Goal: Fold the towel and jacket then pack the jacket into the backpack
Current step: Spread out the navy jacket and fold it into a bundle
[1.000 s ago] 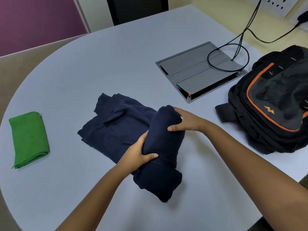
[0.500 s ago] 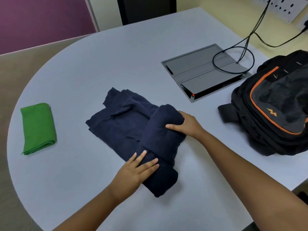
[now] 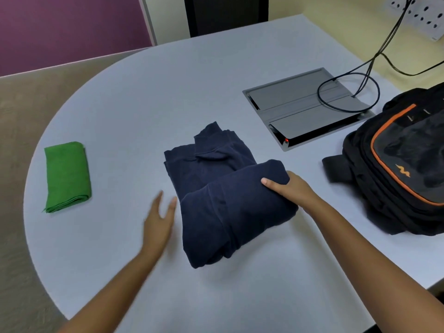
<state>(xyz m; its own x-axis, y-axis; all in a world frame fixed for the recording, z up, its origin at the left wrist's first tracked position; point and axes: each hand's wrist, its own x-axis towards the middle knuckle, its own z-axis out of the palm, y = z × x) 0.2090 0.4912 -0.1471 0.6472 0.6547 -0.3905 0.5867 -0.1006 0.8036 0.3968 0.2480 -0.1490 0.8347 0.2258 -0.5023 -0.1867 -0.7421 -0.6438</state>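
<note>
Right hand grips the rolled end of the navy jacket; left hand, fingers straight, lies flat on the surface just beside the jacket's opposite edge.

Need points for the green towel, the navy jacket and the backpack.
green towel (image 3: 67,174): head view, middle of the folded top face.
navy jacket (image 3: 230,212): head view, front of the folded-over part.
backpack (image 3: 408,150): head view, dark front panel inside the orange trim.
</note>
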